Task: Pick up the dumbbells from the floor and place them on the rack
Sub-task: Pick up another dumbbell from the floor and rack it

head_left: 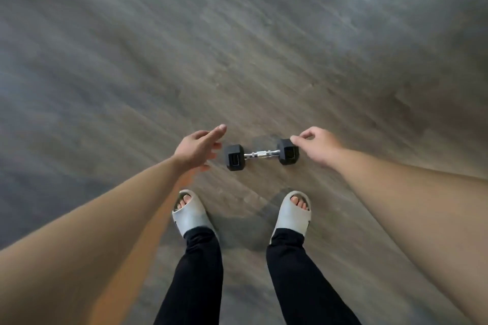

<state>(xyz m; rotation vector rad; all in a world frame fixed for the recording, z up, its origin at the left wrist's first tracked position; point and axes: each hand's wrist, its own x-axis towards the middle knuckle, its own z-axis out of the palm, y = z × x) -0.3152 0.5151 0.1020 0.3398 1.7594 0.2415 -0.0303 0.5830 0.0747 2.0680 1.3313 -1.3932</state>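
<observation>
One small dumbbell [261, 154] lies on the wooden floor just ahead of my feet, with black hexagonal heads and a chrome handle running left to right. My left hand [198, 148] hovers beside its left head, fingers straight and spread, holding nothing. My right hand [319, 145] is over the right head, fingers loosely curled, with the fingertips at the top edge of that head; contact cannot be judged. No rack is in view.
Grey-brown wood-plank floor [237, 47] fills the view, blurred by motion. My two feet in pale slides [190, 215] [293, 212] and black trousers stand just behind the dumbbell.
</observation>
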